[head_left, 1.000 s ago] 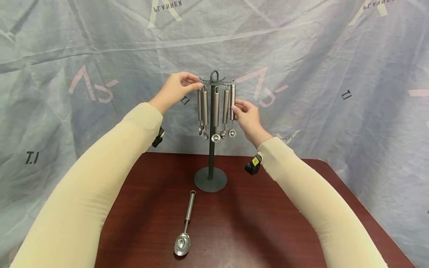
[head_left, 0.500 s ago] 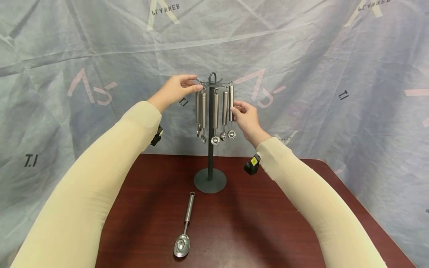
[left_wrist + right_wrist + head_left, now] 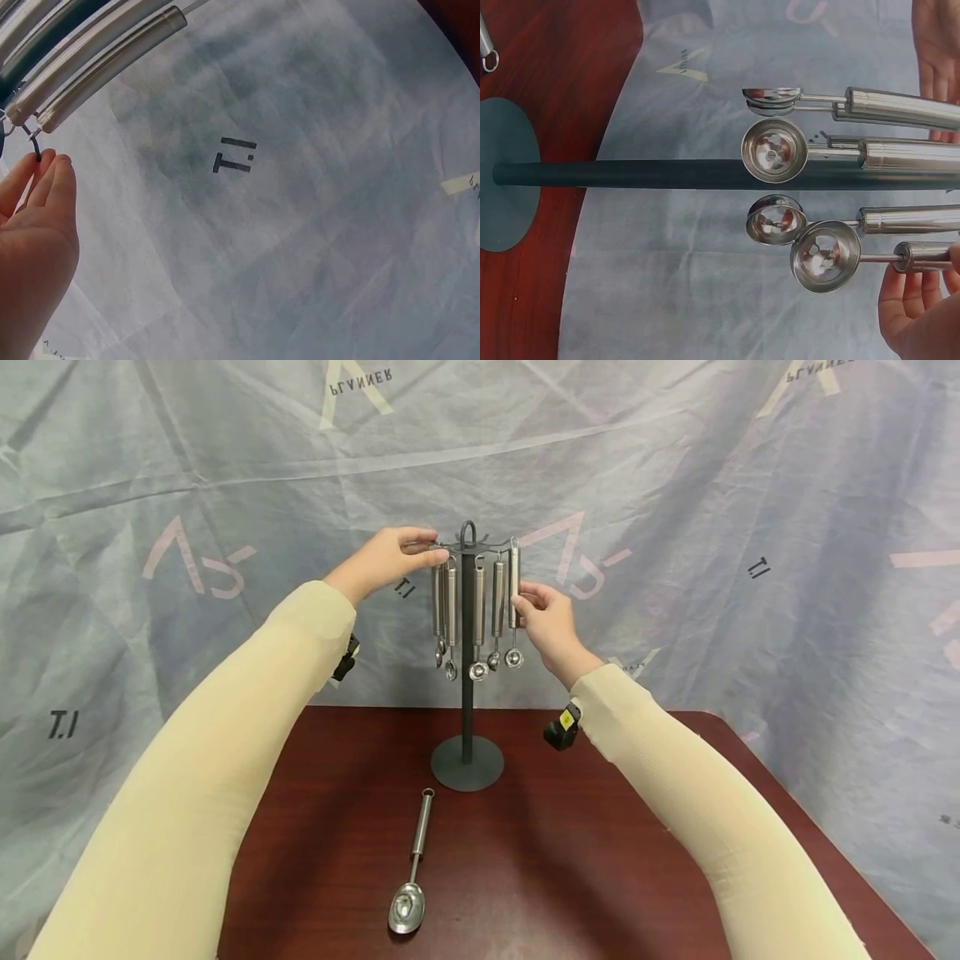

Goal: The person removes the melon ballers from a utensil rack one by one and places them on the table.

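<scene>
A dark metal utensil rack (image 3: 467, 710) stands upright with several steel scoops hanging from its top hooks. At the rack's left side, my left hand (image 3: 393, 560) pinches a hook's outer end between thumb and fingertips. The left wrist view shows those fingertips (image 3: 64, 161) right at the dark hook tip, just beyond the handle ends. My right hand (image 3: 551, 622) holds the rightmost scoop (image 3: 513, 585) by its handle, thumb in front and fingers behind. Its round bowl (image 3: 825, 256) hangs below the hand, and the loop at its top is by the hook.
Another steel scoop (image 3: 407, 907) with an oval bowl lies on the reddish-brown table (image 3: 600, 860), in front of the round rack base (image 3: 467, 777). A grey printed cloth (image 3: 247, 468) hangs behind the table. Hanging scoops crowd close around the pole.
The hanging scoops on the left have swung slightly, and the rightmost one sits a touch higher against the rack's top. Both hands keep their holds. The head view has drifted a little.
</scene>
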Action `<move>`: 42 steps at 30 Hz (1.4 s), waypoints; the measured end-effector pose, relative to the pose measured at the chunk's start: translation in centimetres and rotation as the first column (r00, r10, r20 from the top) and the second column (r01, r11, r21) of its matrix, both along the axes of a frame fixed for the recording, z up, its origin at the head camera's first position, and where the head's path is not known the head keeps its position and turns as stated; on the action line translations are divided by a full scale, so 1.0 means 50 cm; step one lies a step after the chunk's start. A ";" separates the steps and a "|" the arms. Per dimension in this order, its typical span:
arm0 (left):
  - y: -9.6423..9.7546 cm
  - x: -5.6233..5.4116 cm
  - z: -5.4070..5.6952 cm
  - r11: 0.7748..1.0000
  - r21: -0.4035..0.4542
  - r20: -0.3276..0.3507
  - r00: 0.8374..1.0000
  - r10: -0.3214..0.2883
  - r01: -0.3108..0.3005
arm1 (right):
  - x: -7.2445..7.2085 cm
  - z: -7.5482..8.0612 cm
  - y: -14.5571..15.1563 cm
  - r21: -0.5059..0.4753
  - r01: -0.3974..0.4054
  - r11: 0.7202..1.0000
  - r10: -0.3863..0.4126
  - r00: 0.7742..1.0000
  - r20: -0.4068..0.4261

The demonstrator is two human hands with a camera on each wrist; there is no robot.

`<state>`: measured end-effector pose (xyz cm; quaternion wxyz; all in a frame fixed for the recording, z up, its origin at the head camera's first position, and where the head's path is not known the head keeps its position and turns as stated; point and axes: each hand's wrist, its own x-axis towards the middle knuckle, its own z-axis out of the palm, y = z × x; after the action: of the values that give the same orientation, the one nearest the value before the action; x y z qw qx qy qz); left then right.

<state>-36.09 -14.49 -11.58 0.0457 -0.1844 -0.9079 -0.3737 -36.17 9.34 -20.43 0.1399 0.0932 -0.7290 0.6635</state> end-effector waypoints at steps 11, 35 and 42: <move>-0.017 0.006 0.006 0.998 -0.065 -0.014 1.000 -0.004 0.003 | 0.005 -0.015 -0.006 -0.018 -0.009 1.000 0.010 0.999 0.043; -0.027 -0.003 0.010 0.991 -0.131 -0.107 0.994 0.000 -0.014 | 0.055 -0.061 -0.028 -0.032 -0.022 0.999 0.024 0.997 0.079; -0.018 -0.002 0.005 0.994 -0.089 -0.135 0.990 0.047 -0.059 | 0.074 -0.078 -0.028 -0.026 -0.047 0.999 0.049 0.995 0.092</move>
<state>-36.20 -15.37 -11.32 0.1073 -0.1866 -0.9238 -0.3168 -32.48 7.94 -24.32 0.0911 0.0780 -0.7243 0.6790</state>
